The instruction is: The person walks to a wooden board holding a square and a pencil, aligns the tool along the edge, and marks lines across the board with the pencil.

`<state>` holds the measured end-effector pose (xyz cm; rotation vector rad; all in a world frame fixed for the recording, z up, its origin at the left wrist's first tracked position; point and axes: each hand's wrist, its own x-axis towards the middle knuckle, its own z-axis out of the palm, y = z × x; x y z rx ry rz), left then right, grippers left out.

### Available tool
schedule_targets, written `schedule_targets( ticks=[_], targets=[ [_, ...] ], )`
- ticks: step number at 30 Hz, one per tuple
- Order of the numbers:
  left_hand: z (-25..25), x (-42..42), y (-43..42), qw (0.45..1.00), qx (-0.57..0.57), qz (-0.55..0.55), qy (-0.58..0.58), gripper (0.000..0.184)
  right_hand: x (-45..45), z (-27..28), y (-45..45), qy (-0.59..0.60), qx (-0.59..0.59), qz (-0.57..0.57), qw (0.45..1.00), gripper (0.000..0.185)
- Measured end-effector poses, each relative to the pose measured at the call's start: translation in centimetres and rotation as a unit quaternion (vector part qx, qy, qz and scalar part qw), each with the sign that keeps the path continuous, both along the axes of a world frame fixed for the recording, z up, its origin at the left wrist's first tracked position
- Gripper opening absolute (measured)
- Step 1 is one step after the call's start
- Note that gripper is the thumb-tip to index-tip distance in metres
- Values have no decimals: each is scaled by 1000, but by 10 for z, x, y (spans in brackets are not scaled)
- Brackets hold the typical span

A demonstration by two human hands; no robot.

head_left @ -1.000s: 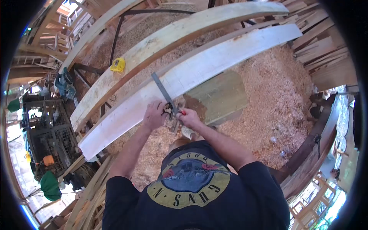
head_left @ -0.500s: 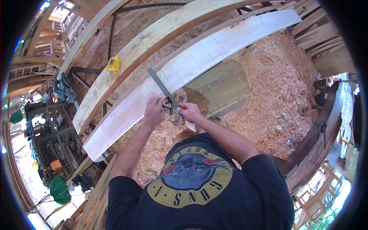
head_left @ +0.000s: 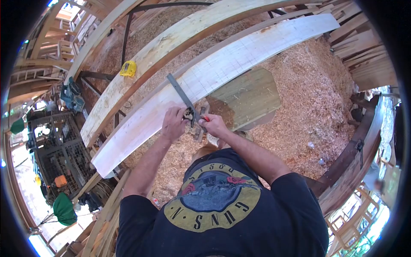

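Note:
A metal square [head_left: 181,91] lies across the pale board [head_left: 222,66], its dark head at the board's near edge. My left hand [head_left: 174,123] is closed around the left side of that head. On its right side, my right hand [head_left: 213,125] is closed on a small red object [head_left: 206,118], possibly a pencil or marker, beside the square's head. Thin lines cross the board to the right of the square's blade. The fingertips of both hands are partly hidden.
Behind the board runs a thicker curved plank [head_left: 171,45] with a yellow tape measure [head_left: 128,69] on it. A teal power tool [head_left: 72,95] sits at the left. Wood shavings [head_left: 310,98] cover the floor around a flat greenish board [head_left: 248,98]. Stacked planks [head_left: 361,51] stand at the right.
The whole view has shifted slightly. Both hands remain at the square's head, and the square keeps about the same place on the board.

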<state>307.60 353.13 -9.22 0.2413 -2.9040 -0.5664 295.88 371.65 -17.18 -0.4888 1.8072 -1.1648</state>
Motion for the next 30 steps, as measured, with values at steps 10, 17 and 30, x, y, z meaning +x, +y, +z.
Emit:
schedule_targets(
  ticks=[10,17,30],
  targets=[
    [13,-7,1,999,1,2,-51,63,-5,12,-1,1,22,15,1000,31],
    [7,-6,-2,999,-14,-2,-51,68,-10,34,-1,-28,12,-18,999,28],
    [7,-6,-1,997,-23,6,-76,66,-64,60,2,-147,-147,-195,959,43]
  ],
)
